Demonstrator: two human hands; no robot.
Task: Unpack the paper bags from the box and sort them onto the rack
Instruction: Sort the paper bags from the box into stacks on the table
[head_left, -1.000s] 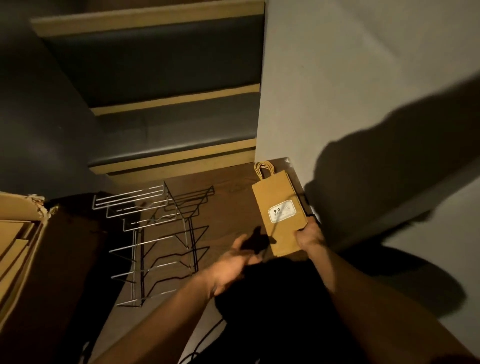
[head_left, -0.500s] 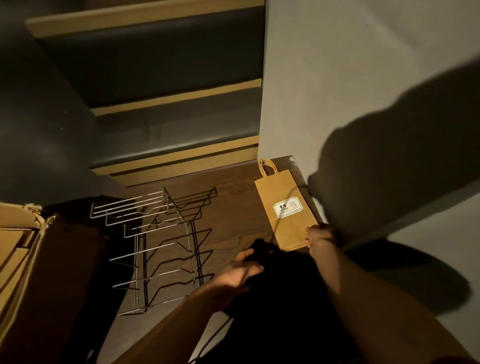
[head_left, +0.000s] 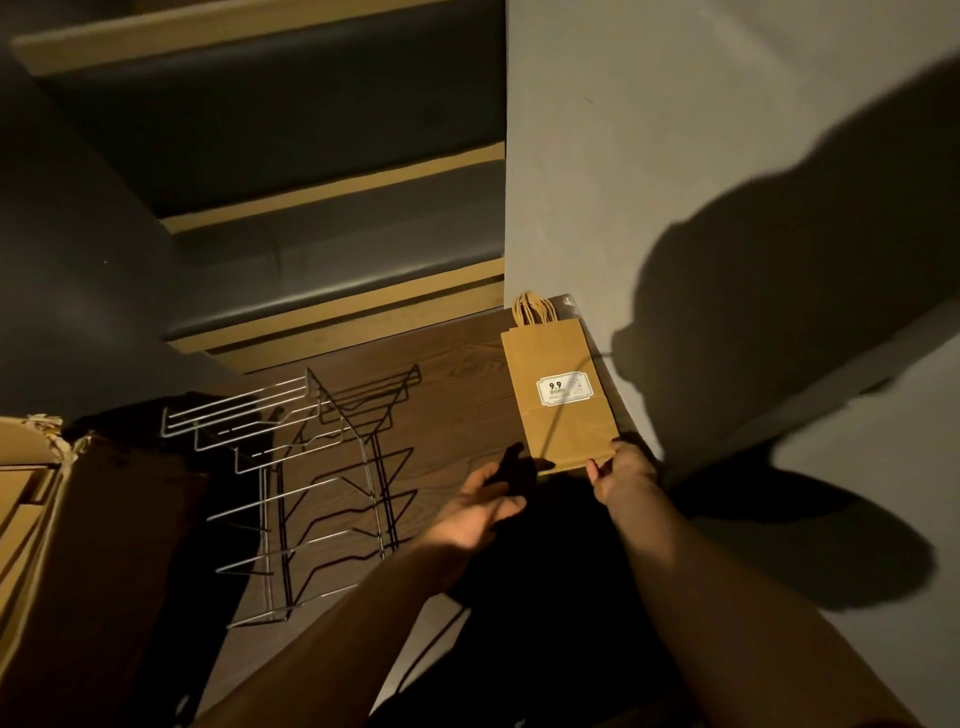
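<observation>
**Bag flat by the wall, right hand at its bottom edge**

Nearest, at lower left: box (head_left: 78, 519), open, with flat brown paper stacked inside. At centre: left hand (head_left: 475, 512), palm turned inward, fingers loosely spread, holding nothing, hovering just left of the bag's bottom corner. Beside it: right hand (head_left: 621, 467), fingers curled onto the bottom edge of the bag (head_left: 558, 395), thumb at the edge; pinching or only pressing, cannot tell. Left of the hands: wire rack (head_left: 291, 483), standing on the wooden floor (head_left: 457, 384), tiers bare. Farther: bag lying flat against the grey wall (head_left: 675, 156), white label up, twisted handles pointing away.
</observation>
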